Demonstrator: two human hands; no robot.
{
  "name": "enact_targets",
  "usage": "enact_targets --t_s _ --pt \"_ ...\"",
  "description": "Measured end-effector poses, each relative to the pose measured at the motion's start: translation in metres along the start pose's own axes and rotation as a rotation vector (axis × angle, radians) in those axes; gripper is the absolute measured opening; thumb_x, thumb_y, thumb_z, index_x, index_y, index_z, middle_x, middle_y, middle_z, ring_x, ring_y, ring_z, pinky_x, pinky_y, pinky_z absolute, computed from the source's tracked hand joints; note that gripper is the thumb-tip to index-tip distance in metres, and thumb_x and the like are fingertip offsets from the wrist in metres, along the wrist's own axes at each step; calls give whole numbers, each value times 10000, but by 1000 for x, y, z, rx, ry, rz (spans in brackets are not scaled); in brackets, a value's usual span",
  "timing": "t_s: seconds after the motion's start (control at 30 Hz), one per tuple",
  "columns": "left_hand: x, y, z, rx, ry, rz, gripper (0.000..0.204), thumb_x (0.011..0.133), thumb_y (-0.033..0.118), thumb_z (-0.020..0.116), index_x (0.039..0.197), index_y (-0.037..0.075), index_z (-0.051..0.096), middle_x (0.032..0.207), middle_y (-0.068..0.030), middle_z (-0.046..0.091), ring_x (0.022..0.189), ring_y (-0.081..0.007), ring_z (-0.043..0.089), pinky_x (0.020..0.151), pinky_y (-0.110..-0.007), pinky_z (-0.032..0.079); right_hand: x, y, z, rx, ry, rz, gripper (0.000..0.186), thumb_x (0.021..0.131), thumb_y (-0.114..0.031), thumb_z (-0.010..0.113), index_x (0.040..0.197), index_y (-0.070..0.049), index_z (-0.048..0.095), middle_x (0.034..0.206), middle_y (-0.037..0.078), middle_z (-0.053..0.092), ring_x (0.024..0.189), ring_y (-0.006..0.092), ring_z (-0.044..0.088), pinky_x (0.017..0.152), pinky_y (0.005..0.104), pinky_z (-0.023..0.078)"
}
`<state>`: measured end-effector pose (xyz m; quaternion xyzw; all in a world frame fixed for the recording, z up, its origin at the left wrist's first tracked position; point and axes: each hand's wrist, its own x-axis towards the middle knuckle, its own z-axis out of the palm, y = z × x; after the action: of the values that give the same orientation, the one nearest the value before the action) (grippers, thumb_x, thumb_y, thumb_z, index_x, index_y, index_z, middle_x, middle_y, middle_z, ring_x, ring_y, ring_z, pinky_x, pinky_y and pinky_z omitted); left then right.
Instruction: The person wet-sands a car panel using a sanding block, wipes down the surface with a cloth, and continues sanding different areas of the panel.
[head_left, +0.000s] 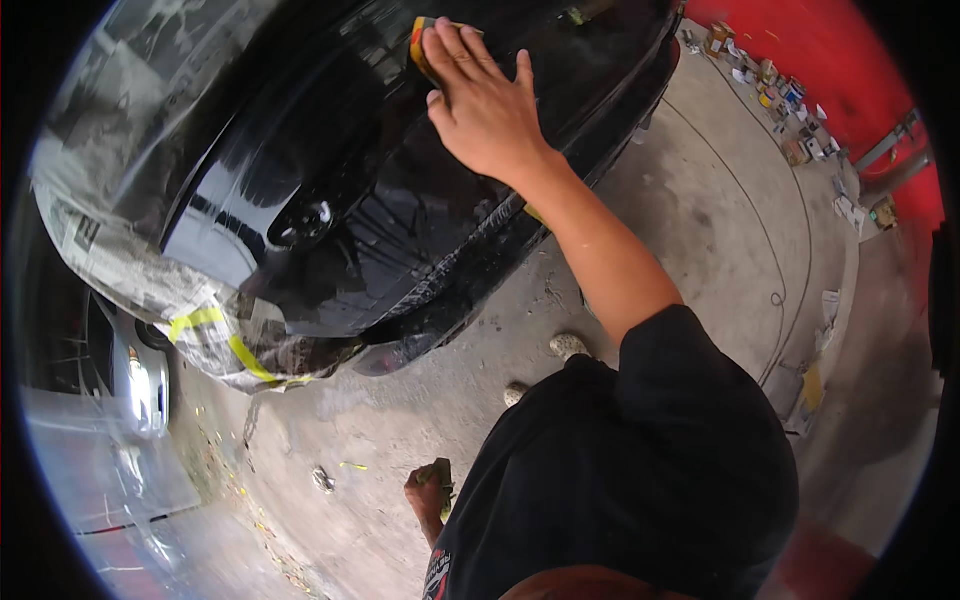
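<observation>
My right hand [480, 110] is stretched across the glossy black car panel [370, 200], its fingers resting over an orange and dark block [420, 50] pressed to the paint. Below the panel's lower edge, my left hand [422, 492] hangs beside my body, closed on an olive-green object [440, 480], perhaps a cloth. Plastic sheeting, paper and yellow tape [250, 355] cover the car's left portion. A whitish streak of wet residue runs along the panel's lower edge.
A light-coloured car [145, 395] stands at the far left. Cans, boxes and papers [790, 110] line the red wall [850, 60] at right. Hoses [777, 300] cross the concrete floor [300, 440]. My speckled shoes [568, 345] are below me.
</observation>
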<state>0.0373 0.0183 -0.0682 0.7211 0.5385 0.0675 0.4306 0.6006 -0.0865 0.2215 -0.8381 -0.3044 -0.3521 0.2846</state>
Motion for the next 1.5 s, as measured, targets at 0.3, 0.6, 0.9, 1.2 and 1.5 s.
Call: enact_targets --t_s 0.3,0.6,0.9,1.2,1.5 --pt "1 51 34 57 -5 69 278 755 140 702 988 -2 756 920 -159 760 836 -272 721 781 -394 560 60 118 -28 42 -165 176 648 1056 -290 394 1617 -111 124 1685 109 170 1544 306 197 1190 649 227" --pt "-24 81 74 73 33 82 247 774 159 707 952 -6 757 893 -155 762 822 -263 727 749 -395 566 111 215 -39 172 -174 383 648 1037 -297 403 1606 -107 158 1693 103 144 1553 300 171 1180 691 200" --pt "-40 122 90 194 15 -32 192 773 135 723 895 -8 765 850 -146 764 783 -258 735 738 -390 576 77 201 -11 208 -38 193 770 929 -333 611 1559 -43 277 1654 130 225 1525 325 230 1087 775 268" --pt "-14 198 92 237 -21 220 279 730 130 746 978 2 752 921 -189 749 848 -316 722 766 -411 552 113 247 -13 249 81 352 731 934 -339 607 1516 1 324 1625 145 267 1505 350 244 1060 789 282" --pt "1 250 108 297 -97 411 324 698 104 763 999 -12 741 1154 -208 717 1012 -353 696 894 -400 549 123 281 -11 123 145 314 694 942 -353 584 1499 -11 350 1608 129 323 1487 302 292 1048 762 321"
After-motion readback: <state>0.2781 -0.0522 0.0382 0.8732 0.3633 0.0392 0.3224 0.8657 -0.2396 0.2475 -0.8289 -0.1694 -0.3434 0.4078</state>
